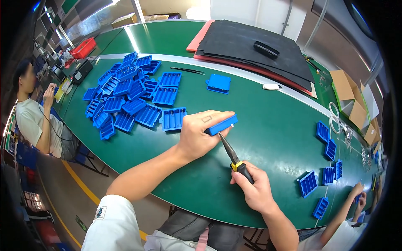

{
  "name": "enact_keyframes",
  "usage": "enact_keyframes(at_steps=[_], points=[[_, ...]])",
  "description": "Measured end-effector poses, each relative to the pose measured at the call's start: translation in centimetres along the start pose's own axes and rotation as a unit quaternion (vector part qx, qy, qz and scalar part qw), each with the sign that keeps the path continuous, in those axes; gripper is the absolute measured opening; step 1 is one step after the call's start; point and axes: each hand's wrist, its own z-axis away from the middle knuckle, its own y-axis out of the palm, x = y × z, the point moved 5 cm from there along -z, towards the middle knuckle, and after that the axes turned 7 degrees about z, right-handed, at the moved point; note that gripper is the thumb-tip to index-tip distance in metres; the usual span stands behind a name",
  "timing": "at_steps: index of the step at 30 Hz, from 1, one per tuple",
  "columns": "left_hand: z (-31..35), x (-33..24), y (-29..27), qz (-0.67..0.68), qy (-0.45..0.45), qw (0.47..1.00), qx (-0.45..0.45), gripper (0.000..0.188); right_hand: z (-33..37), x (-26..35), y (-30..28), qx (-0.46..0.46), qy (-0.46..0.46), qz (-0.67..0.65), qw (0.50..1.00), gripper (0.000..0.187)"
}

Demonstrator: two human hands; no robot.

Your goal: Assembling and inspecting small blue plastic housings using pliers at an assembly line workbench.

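Over the middle of the green table, my left hand (200, 133) grips a blue plastic battery holder (224, 125) tilted on its side. In my right hand (254, 188) is a pair of needle-nose pliers (233, 154) with black and yellow handles. The pliers' tip meets the lower edge of the holder; what it touches there is too small to make out. Just left of my left hand lies another blue battery holder (173, 119), its slots facing up. A blue holder lying face down (218, 83) rests farther back.
A large heap of blue holders (125, 90) covers the table's left side, with tweezers (187, 70) behind it. Black foam sheets (247, 42) lie at the back. Several holders (308, 184) sit at right, near a co-worker's hands (359, 194). Another person (37, 108) sits at left.
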Motion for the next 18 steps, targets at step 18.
enact_keyframes(at_steps=[18], points=[[-1.9,0.3,-1.9,-0.078,0.017,0.993,0.091,0.052,0.1,-0.4,-2.4,-0.118,-0.029,-0.105,0.987,0.019]])
